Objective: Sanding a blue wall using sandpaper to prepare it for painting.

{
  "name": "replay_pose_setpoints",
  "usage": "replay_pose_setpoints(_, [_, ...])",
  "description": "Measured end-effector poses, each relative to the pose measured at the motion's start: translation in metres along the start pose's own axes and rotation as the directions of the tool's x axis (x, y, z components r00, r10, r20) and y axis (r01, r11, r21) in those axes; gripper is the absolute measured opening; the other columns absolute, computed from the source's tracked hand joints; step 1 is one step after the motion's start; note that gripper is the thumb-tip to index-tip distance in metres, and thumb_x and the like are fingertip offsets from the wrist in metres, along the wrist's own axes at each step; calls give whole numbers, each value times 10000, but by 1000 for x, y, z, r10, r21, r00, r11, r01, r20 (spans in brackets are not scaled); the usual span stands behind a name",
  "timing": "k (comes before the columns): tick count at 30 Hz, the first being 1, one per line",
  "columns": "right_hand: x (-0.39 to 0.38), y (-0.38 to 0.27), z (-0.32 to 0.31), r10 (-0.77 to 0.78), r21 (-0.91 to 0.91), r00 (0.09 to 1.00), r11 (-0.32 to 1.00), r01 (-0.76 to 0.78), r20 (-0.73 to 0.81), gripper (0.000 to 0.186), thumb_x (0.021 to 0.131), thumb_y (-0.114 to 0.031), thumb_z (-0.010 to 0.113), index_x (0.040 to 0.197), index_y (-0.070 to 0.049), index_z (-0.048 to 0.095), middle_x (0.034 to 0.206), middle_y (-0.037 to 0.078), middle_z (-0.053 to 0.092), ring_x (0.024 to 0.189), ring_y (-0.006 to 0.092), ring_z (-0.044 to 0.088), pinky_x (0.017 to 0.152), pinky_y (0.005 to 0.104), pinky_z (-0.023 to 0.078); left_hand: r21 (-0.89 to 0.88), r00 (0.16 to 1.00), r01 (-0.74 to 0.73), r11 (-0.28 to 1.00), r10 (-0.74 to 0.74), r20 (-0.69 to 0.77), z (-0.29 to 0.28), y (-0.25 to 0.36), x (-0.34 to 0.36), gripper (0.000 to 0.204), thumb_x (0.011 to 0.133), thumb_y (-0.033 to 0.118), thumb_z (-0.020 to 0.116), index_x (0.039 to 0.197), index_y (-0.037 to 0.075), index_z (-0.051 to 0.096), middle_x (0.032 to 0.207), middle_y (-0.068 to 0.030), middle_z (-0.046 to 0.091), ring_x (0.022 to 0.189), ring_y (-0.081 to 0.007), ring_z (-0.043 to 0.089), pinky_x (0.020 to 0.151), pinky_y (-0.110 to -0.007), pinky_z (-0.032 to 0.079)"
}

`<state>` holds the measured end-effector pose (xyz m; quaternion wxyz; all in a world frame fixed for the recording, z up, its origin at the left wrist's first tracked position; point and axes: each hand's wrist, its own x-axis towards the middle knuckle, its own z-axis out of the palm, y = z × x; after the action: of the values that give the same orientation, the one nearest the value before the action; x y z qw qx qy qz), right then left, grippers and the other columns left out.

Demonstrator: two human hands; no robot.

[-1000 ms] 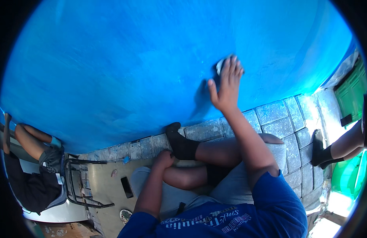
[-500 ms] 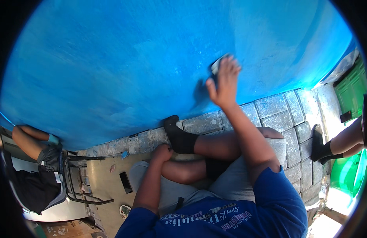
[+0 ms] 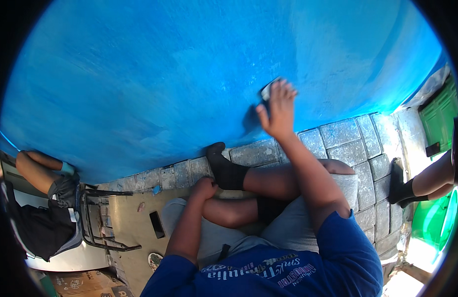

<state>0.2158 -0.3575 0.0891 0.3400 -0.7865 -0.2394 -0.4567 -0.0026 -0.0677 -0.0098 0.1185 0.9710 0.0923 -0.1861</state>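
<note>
A person in a blue T-shirt and grey shorts sits with legs folded, the left hand loosely curled beside a black-socked foot; whether its fingers grip anything cannot be told. To the left, a dark phone lies on a tan floor covering, and grey paving blocks run ahead. Beyond them, the right hand, fingers extended and thumb apart, lies flat over a small pale pad with a dark edge, set against a broad blue wall. Farther off at left, another person's bent leg shows near a black metal chair frame; at right, a co-worker's socked feet stand near a bright green tub.
</note>
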Motion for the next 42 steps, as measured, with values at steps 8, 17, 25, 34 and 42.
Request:
replay_pose_setpoints(8, [67,-12,-31,-65,-12,997,998,65,-44,562,920,-320,502,1386,-15,427,1429,196,415,1330,374,368,1095,533,211,-23,1000,-5,1000,4,-26,8,-9,-8,327,820,297,607,978,23,691,1069,-212,634,981,-381,610,872,-468,484])
replay_pose_setpoints(17, [-12,-3,2,-213,17,956,977,214,203,600,791,-36,571,1373,-156,492,1418,121,460,1282,334,447,1055,504,303,-53,998,22,998,-19,55,6,-4,4,321,823,281,594,954,5,691,1059,-234,626,978,-404,601,864,-469,481])
replay_pose_setpoints(25, [31,-1,-11,-53,-18,979,999,51,-196,625,762,18,540,1367,-127,490,1407,135,464,1255,365,459,1047,522,303,-98,1000,24,995,-24,1,4,0,-3,323,821,280,594,971,12,696,1073,-238,620,995,-401,595,880,-466,475])
replay_pose_setpoints(34, [27,-10,-14,-106,82,994,991,103,32,554,805,-19,555,1350,-105,506,1377,151,494,1256,367,468,1058,497,303,-88,1000,15,996,-15,-1,5,-5,-5,343,823,300,586,1006,28,686,1051,-219,640,996,-399,598,883,-457,472])
replay_pose_setpoints(42, [-23,-23,5,-203,169,944,972,163,260,620,748,15,562,1348,-129,506,1376,107,501,1255,319,483,1039,508,337,-99,996,33,995,-25,90,5,-9,4,346,827,314,585,1016,41,684,1077,-208,631,1010,-393,594,880,-453,475])
